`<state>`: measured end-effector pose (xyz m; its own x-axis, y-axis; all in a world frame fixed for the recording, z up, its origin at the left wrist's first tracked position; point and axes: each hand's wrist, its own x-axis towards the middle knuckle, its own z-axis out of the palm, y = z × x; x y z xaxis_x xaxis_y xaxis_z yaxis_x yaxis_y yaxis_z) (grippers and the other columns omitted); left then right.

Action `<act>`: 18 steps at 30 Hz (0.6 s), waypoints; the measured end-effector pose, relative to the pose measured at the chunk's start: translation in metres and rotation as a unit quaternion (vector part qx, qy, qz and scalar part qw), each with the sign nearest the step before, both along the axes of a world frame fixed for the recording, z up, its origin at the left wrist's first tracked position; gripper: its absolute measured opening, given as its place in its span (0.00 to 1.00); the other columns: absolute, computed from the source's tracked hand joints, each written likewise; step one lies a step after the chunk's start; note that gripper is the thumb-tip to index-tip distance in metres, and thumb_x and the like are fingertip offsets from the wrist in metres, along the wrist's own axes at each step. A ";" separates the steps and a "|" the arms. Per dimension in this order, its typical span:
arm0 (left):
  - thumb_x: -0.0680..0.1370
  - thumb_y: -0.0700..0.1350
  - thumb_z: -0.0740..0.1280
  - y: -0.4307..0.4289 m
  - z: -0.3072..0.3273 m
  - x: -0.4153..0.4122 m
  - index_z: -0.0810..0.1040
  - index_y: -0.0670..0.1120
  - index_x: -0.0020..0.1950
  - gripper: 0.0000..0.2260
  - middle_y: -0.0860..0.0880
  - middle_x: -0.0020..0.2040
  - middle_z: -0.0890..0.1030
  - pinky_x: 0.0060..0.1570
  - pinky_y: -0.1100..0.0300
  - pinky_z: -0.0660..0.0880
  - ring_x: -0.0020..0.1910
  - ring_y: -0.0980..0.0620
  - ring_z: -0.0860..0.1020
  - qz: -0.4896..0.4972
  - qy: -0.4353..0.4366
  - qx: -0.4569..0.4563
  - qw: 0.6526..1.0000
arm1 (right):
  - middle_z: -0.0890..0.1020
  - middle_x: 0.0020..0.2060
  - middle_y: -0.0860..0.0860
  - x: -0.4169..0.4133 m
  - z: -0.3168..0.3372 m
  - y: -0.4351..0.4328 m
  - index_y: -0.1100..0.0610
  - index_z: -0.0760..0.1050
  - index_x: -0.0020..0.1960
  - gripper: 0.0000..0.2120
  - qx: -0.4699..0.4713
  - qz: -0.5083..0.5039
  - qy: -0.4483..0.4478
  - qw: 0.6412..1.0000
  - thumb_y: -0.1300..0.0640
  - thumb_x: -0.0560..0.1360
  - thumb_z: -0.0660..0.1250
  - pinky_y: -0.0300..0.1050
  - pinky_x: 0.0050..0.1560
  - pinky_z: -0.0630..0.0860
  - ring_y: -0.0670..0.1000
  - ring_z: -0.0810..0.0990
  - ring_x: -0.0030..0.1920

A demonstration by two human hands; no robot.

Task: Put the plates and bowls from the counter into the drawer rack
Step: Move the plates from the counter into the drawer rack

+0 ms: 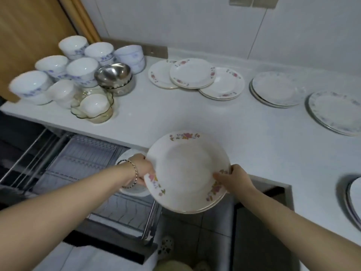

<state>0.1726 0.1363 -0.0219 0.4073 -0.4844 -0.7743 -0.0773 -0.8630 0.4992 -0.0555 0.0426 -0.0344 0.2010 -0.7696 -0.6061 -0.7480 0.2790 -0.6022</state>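
Note:
I hold a small stack of white plates with pink flowers (187, 171) in the air, at the counter's front edge and just right of the open drawer rack (86, 165). My left hand (143, 169) grips its left rim and my right hand (232, 178) grips its right rim. A white plate (125, 155) stands in the rack, mostly hidden behind my left wrist. More flowered plates (192, 73) lie at the back of the counter. Two stacks of pale plates (277, 89) (336, 112) lie to the right. White bowls with blue marks (82, 69) cluster at the back left.
Steel bowls (113, 74) and a glass bowl (93, 112) holding a white bowl sit among the bowl cluster. Another plate stack (354, 200) shows at the right edge. The white counter (195, 116) bends round to the right. A slipper (166, 244) lies on the tiled floor below.

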 end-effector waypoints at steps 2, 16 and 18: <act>0.70 0.26 0.65 0.033 -0.010 0.022 0.75 0.37 0.51 0.12 0.40 0.41 0.80 0.27 0.57 0.79 0.35 0.48 0.79 0.011 0.003 0.027 1.000 | 0.81 0.53 0.58 0.023 -0.014 0.028 0.66 0.71 0.59 0.23 0.025 0.014 -0.005 1.000 0.53 0.71 0.70 0.49 0.50 0.79 0.57 0.80 0.52; 0.73 0.36 0.67 0.129 -0.127 0.210 0.74 0.38 0.62 0.18 0.41 0.57 0.81 0.52 0.57 0.76 0.54 0.43 0.80 -0.032 -0.073 0.130 0.988 | 0.81 0.55 0.60 0.212 -0.155 0.143 0.67 0.71 0.60 0.21 0.128 0.001 0.014 0.992 0.55 0.73 0.69 0.49 0.52 0.78 0.61 0.80 0.55; 0.75 0.40 0.66 0.116 -0.150 0.232 0.73 0.38 0.63 0.17 0.42 0.61 0.78 0.55 0.59 0.74 0.59 0.44 0.77 -0.060 -0.098 0.130 0.985 | 0.82 0.53 0.61 0.235 -0.175 0.143 0.67 0.72 0.59 0.19 0.139 -0.023 0.028 0.990 0.56 0.74 0.67 0.52 0.54 0.79 0.60 0.81 0.53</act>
<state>0.4046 0.2525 -0.1720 0.5130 -0.3349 -0.7904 -0.2602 -0.9381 0.2286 0.1800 0.1853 -0.2093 0.1297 -0.5796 -0.8045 -0.7615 0.4614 -0.4552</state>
